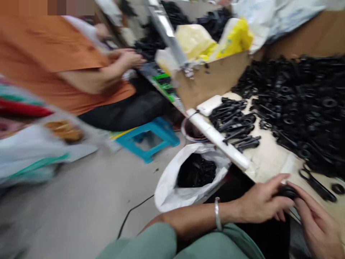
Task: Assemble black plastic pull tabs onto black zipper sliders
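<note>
Tabletop (269,162), pale. Heap of black parts (296,104), loose, upon it. White sack (167,180), open-mouthed, dark contents, on the floor beside. Left hand (258,203) and right hand (320,223): grip of both closed on one item. Black round part (288,192): between the fingertips, near the tabletop's edge; detail blurred. Handling, advised: steady with the left, work gently with the right, above the tabletop against drops.
</note>
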Action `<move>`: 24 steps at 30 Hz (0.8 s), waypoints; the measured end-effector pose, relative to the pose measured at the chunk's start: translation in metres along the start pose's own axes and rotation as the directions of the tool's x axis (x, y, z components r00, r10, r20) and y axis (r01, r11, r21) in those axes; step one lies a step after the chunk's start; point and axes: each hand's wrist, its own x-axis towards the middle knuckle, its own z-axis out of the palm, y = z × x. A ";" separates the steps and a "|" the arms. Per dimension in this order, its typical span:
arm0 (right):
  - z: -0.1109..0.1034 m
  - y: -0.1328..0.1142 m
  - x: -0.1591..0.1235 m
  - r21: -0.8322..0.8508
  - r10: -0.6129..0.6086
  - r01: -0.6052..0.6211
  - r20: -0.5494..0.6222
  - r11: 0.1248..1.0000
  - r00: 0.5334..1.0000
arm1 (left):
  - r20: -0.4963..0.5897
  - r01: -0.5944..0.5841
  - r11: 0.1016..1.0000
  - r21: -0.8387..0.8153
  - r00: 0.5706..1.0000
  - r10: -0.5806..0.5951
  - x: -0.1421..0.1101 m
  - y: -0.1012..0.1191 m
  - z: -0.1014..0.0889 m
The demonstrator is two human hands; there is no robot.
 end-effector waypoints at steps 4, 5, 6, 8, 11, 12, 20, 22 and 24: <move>0.005 -0.012 0.007 0.179 0.212 -0.225 0.089 0.958 0.973 | -0.088 0.009 0.996 0.091 0.996 -0.001 -0.004 0.009 -0.007; 0.006 -0.015 0.009 0.242 0.242 -0.265 0.120 0.933 0.963 | -0.092 0.004 0.988 0.154 0.996 0.011 -0.005 0.010 -0.008; 0.006 -0.018 0.011 0.294 0.259 -0.293 0.148 0.910 0.954 | -0.092 -0.007 0.977 0.214 0.995 0.028 -0.006 0.012 -0.008; 0.007 -0.022 0.011 0.340 0.285 -0.330 0.177 0.881 0.942 | -0.078 -0.036 0.952 0.303 0.995 0.062 -0.008 0.012 -0.007; 0.009 -0.024 0.008 0.271 0.291 -0.319 0.138 0.908 0.947 | -0.073 -0.052 0.935 0.350 0.994 0.082 -0.007 0.009 -0.004; 0.010 -0.023 0.007 0.226 0.287 -0.302 0.097 0.926 0.953 | -0.082 -0.046 0.938 0.344 0.994 0.079 -0.006 0.008 -0.002; 0.013 -0.021 0.009 0.031 0.185 -0.184 -0.037 0.983 0.982 | -0.071 -0.086 0.820 0.565 0.986 0.152 0.001 0.017 0.002; -0.005 -0.011 0.011 0.008 0.169 -0.169 -0.070 0.986 0.983 | 0.009 -0.177 0.577 0.797 0.959 0.282 0.003 0.025 -0.005; -0.032 0.007 0.013 -0.075 0.178 -0.196 -0.198 0.978 0.964 | 0.096 -0.194 0.233 0.953 0.922 0.375 0.011 0.035 -0.015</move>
